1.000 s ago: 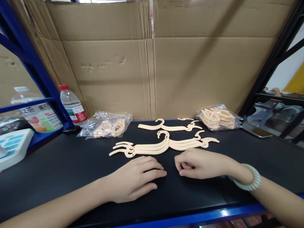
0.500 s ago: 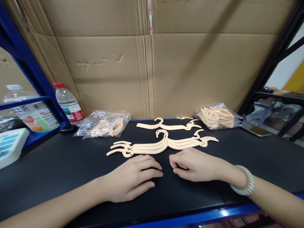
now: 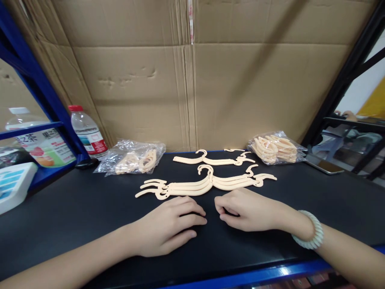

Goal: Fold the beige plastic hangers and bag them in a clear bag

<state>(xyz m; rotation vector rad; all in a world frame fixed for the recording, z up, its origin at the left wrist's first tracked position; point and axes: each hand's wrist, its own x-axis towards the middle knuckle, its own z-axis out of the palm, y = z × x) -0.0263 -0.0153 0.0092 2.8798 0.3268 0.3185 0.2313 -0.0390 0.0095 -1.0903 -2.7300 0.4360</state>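
A fanned stack of small cream plastic hangers (image 3: 204, 184) lies flat on the black worktop (image 3: 75, 208), just beyond both hands. Its long axis runs left to right across the view, with the hooks at the middle pointing away from the person. The left end of the stack sits just past the left hand's fingertips; the right arm of the stack stretches out beyond the right hand.

The left hand (image 3: 167, 226) rests palm down on the worktop, fingers loosely spread and gently curled, holding nothing. The right hand (image 3: 245, 209) rests beside it, fingers curled under into a loose fist; nothing shows in its grip. The two hands are near each other, not touching. Both lie close to the stack without touching it, the right hand slightly nearer. A pale beaded bracelet (image 3: 309, 230) circles the right wrist.

Farther back, a single hanger (image 3: 213, 159) lies parallel to the stack. A clear bag of hangers (image 3: 276, 148) sits at the back right, and another clear bag (image 3: 132, 158) at the back left. A red-capped water bottle (image 3: 87, 132) stands by the blue shelf post (image 3: 42, 88). A cardboard wall (image 3: 192, 80) closes the rear.
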